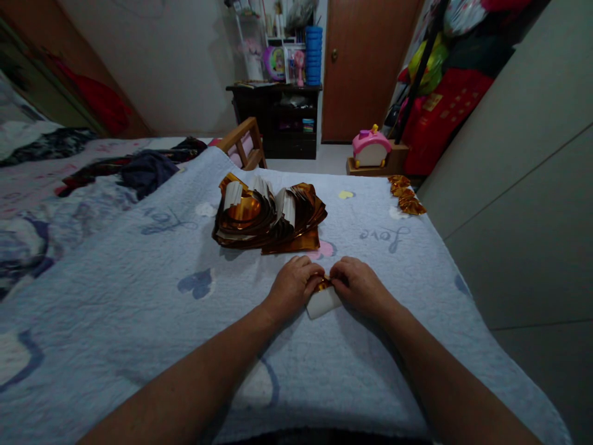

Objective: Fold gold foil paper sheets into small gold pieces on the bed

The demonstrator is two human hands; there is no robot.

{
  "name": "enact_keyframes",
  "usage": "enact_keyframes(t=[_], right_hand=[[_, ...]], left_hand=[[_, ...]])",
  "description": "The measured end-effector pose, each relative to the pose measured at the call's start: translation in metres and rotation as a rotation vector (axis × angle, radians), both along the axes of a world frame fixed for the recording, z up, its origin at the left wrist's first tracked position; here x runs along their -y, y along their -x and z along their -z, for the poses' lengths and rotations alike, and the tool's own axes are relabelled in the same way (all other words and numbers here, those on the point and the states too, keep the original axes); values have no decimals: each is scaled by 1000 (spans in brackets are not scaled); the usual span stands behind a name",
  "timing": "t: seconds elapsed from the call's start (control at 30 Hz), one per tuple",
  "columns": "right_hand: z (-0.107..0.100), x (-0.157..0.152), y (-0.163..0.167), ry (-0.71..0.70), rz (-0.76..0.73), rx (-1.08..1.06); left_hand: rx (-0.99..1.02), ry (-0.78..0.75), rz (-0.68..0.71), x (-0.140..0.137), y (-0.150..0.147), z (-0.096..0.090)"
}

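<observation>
Both hands meet low over the bed, pinching one sheet of gold foil paper (323,303) whose pale side faces up at the near end. My left hand (296,284) is closed on its left edge, and my right hand (357,282) grips the right edge with fingers curled in. A strip of shiny gold shows between the fingertips; the far edge of the sheet is hidden by them. Just beyond my left hand lies a big stack of gold foil paper (301,240), bent into curls with white undersides showing. Several folded gold foil pieces (406,196) rest at the bed's far right corner.
A light blue quilt (185,334) covers the bed. Clothes (148,170) lie on the left. Past the far edge stand a wooden chair (245,143), a dark cabinet (278,120) and a pink toy case (371,148). A pale wardrobe (519,185) borders the right side.
</observation>
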State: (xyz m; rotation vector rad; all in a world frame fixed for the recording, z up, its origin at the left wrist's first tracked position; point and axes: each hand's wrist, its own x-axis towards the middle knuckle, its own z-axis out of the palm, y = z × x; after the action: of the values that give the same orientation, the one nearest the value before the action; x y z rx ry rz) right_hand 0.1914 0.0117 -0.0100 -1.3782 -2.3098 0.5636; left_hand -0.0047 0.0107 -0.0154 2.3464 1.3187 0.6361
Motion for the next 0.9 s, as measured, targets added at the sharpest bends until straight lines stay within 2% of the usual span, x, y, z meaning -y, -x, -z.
enact_keyframes(t=[0.33, 0.57, 0.9], right_hand=[[-1, 3, 1, -84, -96, -2], [0, 3, -2, -37, -147, -32], [0, 2, -5, -50, -197, -49]], left_hand=[[35, 2, 9, 0, 1, 0], [34, 10, 8, -1, 1, -1], [49, -30, 21, -1, 2, 2]])
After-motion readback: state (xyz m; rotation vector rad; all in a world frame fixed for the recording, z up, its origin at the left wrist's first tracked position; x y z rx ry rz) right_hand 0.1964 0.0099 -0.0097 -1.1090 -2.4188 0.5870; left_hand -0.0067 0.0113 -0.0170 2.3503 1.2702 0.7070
